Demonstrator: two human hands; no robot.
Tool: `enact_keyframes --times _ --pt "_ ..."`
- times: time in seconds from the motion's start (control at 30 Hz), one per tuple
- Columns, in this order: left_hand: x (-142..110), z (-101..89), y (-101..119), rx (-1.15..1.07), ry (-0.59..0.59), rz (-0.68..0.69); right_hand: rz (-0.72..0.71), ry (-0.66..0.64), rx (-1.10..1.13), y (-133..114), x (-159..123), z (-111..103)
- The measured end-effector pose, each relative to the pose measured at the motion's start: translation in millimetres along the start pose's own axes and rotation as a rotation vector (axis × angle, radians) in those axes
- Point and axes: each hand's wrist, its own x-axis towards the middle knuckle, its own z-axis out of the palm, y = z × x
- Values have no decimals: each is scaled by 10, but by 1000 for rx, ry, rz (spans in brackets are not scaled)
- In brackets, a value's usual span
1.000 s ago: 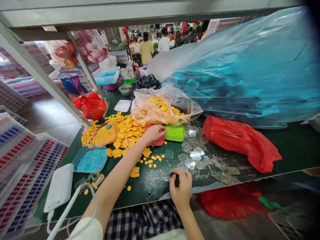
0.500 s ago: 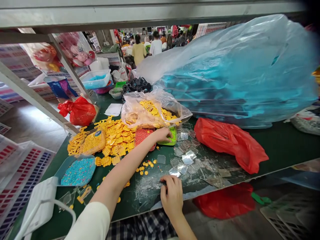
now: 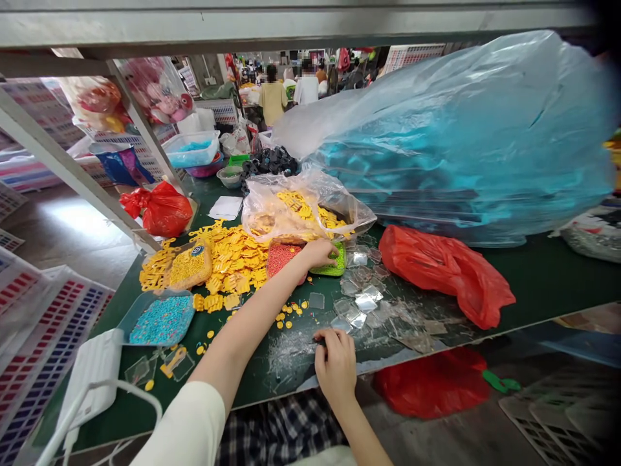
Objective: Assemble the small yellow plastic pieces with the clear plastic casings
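Observation:
My left hand (image 3: 321,254) reaches across to a small tray of green beads (image 3: 334,264). Its bent fingertips dip among the beads, and what they pinch, if anything, is too small to make out. A tray of red beads (image 3: 283,257) lies beside it, partly behind my forearm. Near the table's front edge rests my right hand (image 3: 337,362), fingers curled towards the thumb. A small dark bit shows at its fingertips; its kind is unclear. Several clear square plastic pieces (image 3: 356,303) lie just beyond this hand. Small yellow discs (image 3: 286,317) are scattered to its left.
Yellow plastic pieces (image 3: 235,252) are heaped left of centre, near a tray of blue beads (image 3: 162,318) and a white power bank (image 3: 94,372). A red bag (image 3: 441,268) and a huge bag of blue pieces (image 3: 460,155) lie right. A metal shelf beam (image 3: 310,29) crosses above.
The view has shifted slightly, so the table things sit a little further right on the left side. My left hand stays at the green beads, its fingers bent lower. My right hand has barely moved.

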Motion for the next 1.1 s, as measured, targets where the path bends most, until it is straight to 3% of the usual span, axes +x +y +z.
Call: enact_keyframes --times 0.37,0.53,0.63,0.73,0.8,0.9,0.97,1.1 --pt "93 -12 53 5 12 6 38 7 -25 -12 18 0" --pt "-149 -119 191 -82 163 -37 24 -26 -29 -24 27 -35" --pt "-565 -245 375 -146 338 -76 -2 -21 -29 -30 31 -47" --pt "-1220 -331 521 -186 547 -150 -33 -29 -35 -22 35 -47" --pt "-1715 -299 530 -188 688 -247 -49 -43 -29 -6 40 -48" --pt "-2374 -95 416 -214 932 -416 -92 -54 -19 3 48 -65" --pt "-2690 102 320 -223 905 -464 -142 -89 -11 -37 47 -84" --pt "-3010 450 245 -240 690 -473 -250 -305 66 -280 5 -81"
